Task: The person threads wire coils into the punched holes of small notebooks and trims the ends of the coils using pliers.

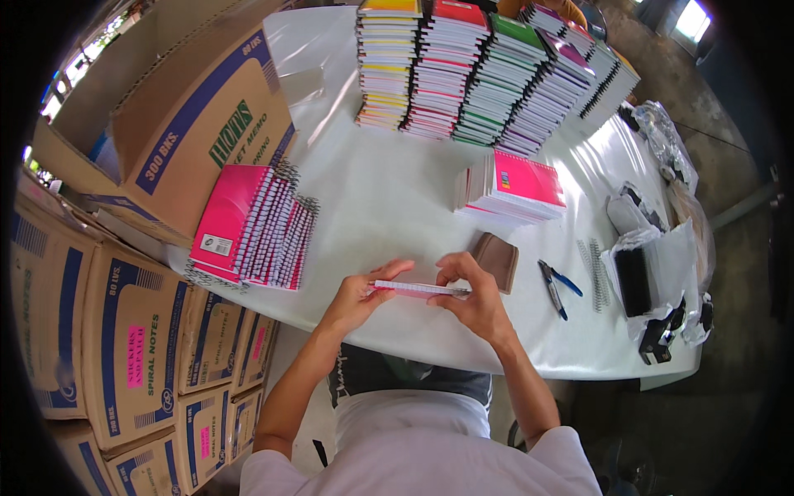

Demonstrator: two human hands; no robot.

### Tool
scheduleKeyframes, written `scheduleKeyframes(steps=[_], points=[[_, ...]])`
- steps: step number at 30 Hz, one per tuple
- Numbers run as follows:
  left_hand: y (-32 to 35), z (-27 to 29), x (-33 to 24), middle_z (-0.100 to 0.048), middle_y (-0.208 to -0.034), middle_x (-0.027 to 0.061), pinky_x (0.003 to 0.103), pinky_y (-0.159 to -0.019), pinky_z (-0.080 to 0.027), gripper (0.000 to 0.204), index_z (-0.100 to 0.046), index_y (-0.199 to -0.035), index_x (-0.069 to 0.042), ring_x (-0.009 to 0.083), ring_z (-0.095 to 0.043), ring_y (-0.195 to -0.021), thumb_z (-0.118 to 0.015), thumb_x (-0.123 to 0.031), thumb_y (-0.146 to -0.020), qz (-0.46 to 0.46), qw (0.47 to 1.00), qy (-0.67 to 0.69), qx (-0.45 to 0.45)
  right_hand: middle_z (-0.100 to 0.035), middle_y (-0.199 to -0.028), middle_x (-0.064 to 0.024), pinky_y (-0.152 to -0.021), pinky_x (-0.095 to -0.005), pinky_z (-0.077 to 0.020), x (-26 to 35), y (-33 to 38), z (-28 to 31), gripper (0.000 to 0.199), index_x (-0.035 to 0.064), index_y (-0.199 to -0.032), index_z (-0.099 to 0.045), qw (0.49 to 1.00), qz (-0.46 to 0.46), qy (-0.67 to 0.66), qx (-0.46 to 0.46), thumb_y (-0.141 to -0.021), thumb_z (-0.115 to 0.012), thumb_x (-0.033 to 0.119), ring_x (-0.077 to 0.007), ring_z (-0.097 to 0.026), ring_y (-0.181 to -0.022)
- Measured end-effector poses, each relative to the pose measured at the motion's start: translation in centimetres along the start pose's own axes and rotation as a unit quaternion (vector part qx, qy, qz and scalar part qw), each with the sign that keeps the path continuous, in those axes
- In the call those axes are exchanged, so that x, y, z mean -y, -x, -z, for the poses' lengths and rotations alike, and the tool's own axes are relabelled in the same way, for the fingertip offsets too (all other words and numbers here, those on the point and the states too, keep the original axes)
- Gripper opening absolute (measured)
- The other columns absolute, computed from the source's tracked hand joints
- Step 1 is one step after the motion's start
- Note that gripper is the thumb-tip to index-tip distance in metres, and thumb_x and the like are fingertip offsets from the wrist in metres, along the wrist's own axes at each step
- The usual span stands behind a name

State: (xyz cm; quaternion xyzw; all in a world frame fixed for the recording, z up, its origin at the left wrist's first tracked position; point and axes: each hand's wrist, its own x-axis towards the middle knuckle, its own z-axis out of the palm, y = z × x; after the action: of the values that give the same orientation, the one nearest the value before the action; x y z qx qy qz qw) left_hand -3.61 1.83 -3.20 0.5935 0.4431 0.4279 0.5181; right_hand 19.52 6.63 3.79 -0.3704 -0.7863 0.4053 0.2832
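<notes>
A thin pink spiral notebook is held edge-on in front of me, close to the table's near edge. My left hand grips its left end between thumb and fingers. At the other end, where some metal wire shows, my right hand pinches it with thumb and bent fingers. A brown folded leather-like piece lies just beyond my right hand. To the left sits a fanned pile of pink spiral notebooks with wire coils sticking out. Further right on the table are blue-handled pliers and loose wire coils.
Tall stacks of yellow, red, green and purple notebooks line the far side. Pink pads form a shorter stack nearer me. An open carton stands at left, above stacked cartons. Plastic-wrapped black bundles lie at the right edge.
</notes>
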Motion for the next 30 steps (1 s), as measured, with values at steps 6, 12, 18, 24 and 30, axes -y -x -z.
scheduleKeyframes(steps=[6,12,18,24,30], points=[[0.1,-2.6,-1.7,-0.035,-0.157,0.0185,0.040,-0.117,-0.030,0.084,-0.015,-0.159,-0.010,0.0303,-0.033,-0.146,-0.062,0.003,-0.090,0.004,0.995,0.031,-0.090,-0.059,-0.099,0.0016,-0.077,-0.0233,-0.0470,-5.0,2.1,-3.8,0.039,0.0086,-0.108,-0.054,0.952,-0.078,-0.281,-0.095,-0.080,-0.081,0.002,-0.0075,-0.057,-0.091],[-1.1,-3.8,-8.2,-0.029,-0.159,0.0192,0.047,-0.118,-0.026,0.080,-0.030,-0.154,-0.009,0.0381,-0.025,-0.148,-0.070,-0.028,-0.087,-0.193,0.821,-0.518,-0.140,-0.059,-0.094,-0.0044,-0.082,-0.0298,-0.0481,-6.0,1.9,-4.5,0.040,0.0046,-0.107,-0.051,0.963,-0.068,-0.241,-0.100,-0.079,-0.077,-0.005,-0.0151,-0.058,-0.089],[-2.5,-5.1,-6.9,-0.057,-0.141,0.0052,0.048,-0.104,-0.045,0.057,-0.050,-0.142,-0.015,0.0355,-0.055,-0.127,-0.064,-0.033,-0.090,-0.106,0.824,-0.557,0.017,-0.065,-0.100,-0.0079,-0.081,-0.0322,-0.0507,-7.3,2.8,6.1,0.035,0.0018,-0.102,-0.066,0.984,0.016,-0.108,-0.138,-0.071,-0.076,-0.011,-0.0203,-0.061,-0.100],[-3.7,-5.8,-7.5,-0.064,-0.131,0.0035,0.041,-0.086,-0.056,0.053,-0.051,-0.141,-0.019,0.0329,-0.065,-0.114,-0.062,-0.035,-0.092,-0.094,0.851,-0.515,0.032,-0.062,-0.089,-0.0158,-0.074,-0.0429,-0.0485,-18.8,5.7,20.1,0.009,-0.0001,-0.088,-0.066,0.790,-0.106,0.481,-0.366,-0.080,-0.069,-0.001,-0.0324,-0.060,-0.086],[-3.6,-5.4,-7.5,-0.064,-0.131,0.0029,0.042,-0.088,-0.055,0.053,-0.050,-0.142,-0.023,0.0340,-0.064,-0.114,-0.058,-0.041,-0.094,-0.081,0.843,-0.532,0.024,-0.061,-0.093,-0.0158,-0.074,-0.0424,-0.0485,-15.3,4.7,20.1,0.010,0.0017,-0.091,-0.068,0.801,-0.046,0.504,-0.319,-0.081,-0.070,0.002,-0.0336,-0.060,-0.086]])
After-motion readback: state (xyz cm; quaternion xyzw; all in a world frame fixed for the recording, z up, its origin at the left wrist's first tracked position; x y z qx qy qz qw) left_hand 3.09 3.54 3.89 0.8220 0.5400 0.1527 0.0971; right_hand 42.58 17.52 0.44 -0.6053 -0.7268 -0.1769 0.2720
